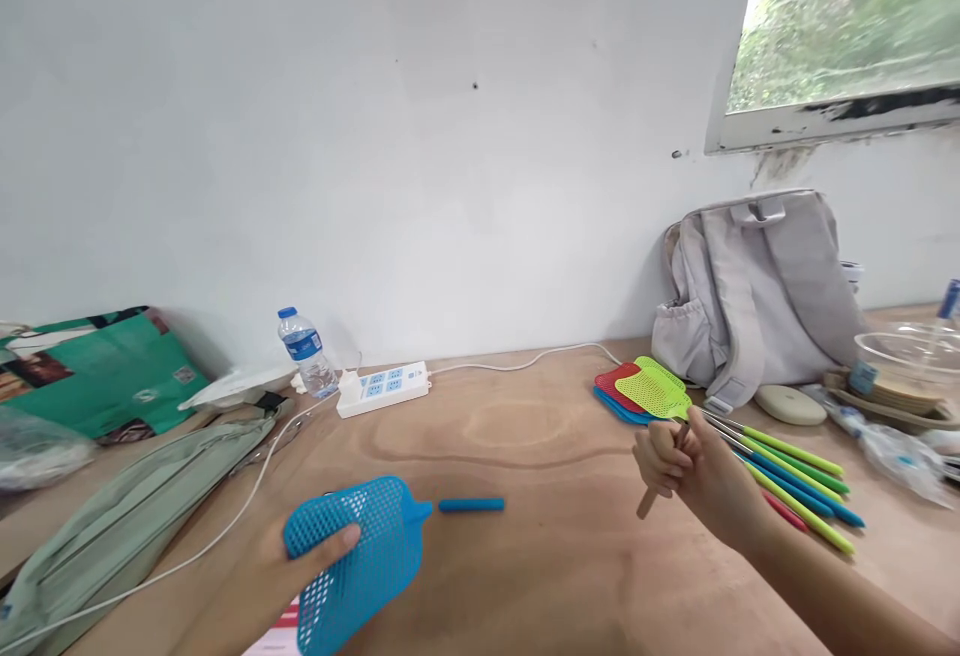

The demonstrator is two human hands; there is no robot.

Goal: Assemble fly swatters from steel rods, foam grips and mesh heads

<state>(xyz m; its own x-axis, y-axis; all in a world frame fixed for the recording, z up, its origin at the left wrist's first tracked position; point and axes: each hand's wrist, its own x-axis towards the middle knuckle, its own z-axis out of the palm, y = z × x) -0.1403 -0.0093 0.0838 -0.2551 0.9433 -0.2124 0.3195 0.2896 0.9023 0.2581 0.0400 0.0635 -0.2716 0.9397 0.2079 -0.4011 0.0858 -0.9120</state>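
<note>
My left hand grips a blue mesh fly swatter head, thumb across its face, above the near left of the table. The head's narrow socket points right. A short blue handle tube lies on the wood just beyond that socket, apart from it. My right hand is closed around a thin brown stick, whose lower end juts out below the fingers. Behind and beside that hand lies a pile of fly swatters, with lime heads, a red head and several coloured handles.
A white power strip and a water bottle stand near the wall. A grey backpack, an oval beige case and a plastic cup are at right. A grey-green bag and a green bag lie left.
</note>
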